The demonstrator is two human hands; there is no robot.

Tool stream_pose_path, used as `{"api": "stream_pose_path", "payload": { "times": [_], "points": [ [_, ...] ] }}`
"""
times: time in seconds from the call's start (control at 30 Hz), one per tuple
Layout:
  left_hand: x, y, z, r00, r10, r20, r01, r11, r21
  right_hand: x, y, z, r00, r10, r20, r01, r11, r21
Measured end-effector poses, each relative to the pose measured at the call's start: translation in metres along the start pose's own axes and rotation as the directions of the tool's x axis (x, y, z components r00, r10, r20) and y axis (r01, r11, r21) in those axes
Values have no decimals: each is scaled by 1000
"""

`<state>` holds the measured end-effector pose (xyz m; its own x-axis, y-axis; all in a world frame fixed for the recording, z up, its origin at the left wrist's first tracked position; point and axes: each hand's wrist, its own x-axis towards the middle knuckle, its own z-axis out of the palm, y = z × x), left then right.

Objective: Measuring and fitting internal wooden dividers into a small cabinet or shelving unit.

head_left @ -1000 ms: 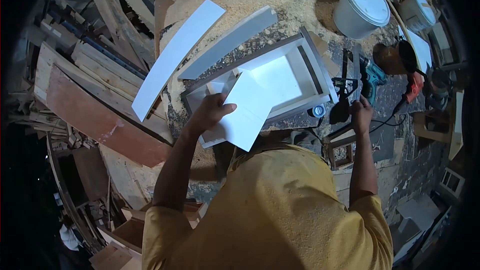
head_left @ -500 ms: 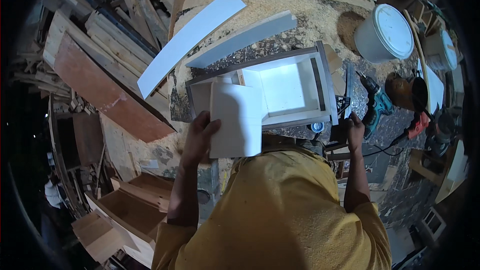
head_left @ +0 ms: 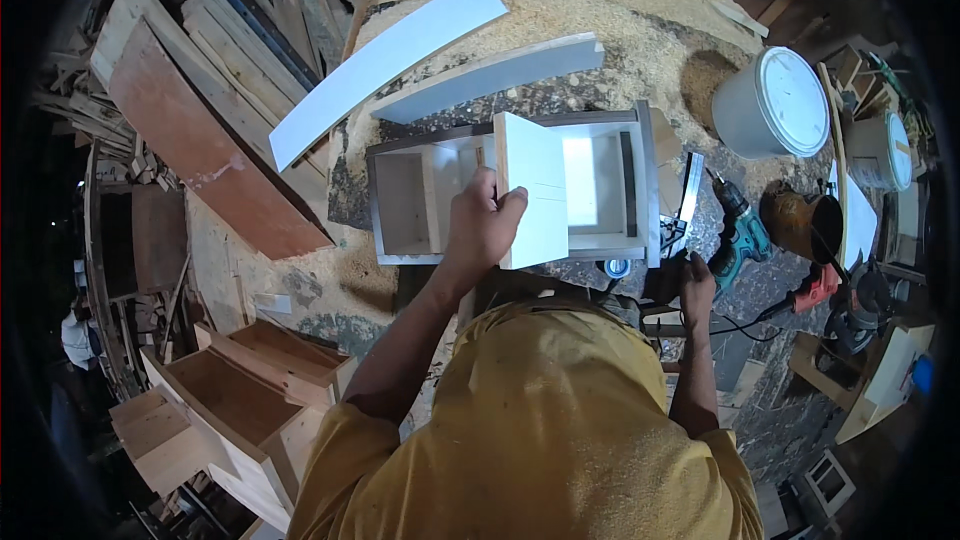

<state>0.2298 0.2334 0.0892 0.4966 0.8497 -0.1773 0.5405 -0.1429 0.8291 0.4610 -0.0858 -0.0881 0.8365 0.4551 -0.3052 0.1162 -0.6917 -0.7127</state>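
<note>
My left hand (head_left: 482, 225) grips the left edge of a white board (head_left: 540, 195), thumb on its face. The board is tilted above a shallow box frame (head_left: 372, 205) with white inner walls and dark edges, covering its middle. Faint pencil lines cross the board's face. My right hand (head_left: 698, 288) is low beside the box's right end, fingers curled; what they hold, if anything, cannot be made out. Just beyond its fingertips is a metal square (head_left: 690, 187) with a dark head. A green cordless drill (head_left: 743, 232) lies to the right of it.
A white strip (head_left: 390, 70) and a grey strip (head_left: 490, 80) lie on the sawdust-covered bench (head_left: 640, 0). A lidded bucket (head_left: 745, 105), rusty can (head_left: 785, 208) and red corded tool (head_left: 818, 288) are at right. Planks (head_left: 215, 155) pile up left; a wooden drawer box (head_left: 220, 390) stands lower left.
My left hand has carried the white board right and up over the box, uncovering its left compartment. The view has shifted slightly; my right hand stays near the square.
</note>
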Motion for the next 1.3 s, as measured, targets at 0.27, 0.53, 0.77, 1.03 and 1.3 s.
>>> {"api": "stream_pose_path", "payload": {
  "times": [0.27,0.53,0.77,1.03,1.3],
  "points": [
    [6,6,16,999,-22,-30,22,1000,0,4,-10,-38,996,12,-87,9,972,236],
    [1,11,24,999,16,-33,-14,999,50,17,-44,-69,995,95,17,-82,750,656],
    [-11,30,40,997,-78,-27,73,986,-152,22,-54,-78,998,60,-21,-36,798,601],
    [-8,29,61,998,13,-56,-2,980,200,18,-60,-75,998,54,-17,-36,835,550],
    [9,36,82,998,-46,36,34,957,289,27,-67,-79,999,43,-23,-23,838,546]
  ]
}}
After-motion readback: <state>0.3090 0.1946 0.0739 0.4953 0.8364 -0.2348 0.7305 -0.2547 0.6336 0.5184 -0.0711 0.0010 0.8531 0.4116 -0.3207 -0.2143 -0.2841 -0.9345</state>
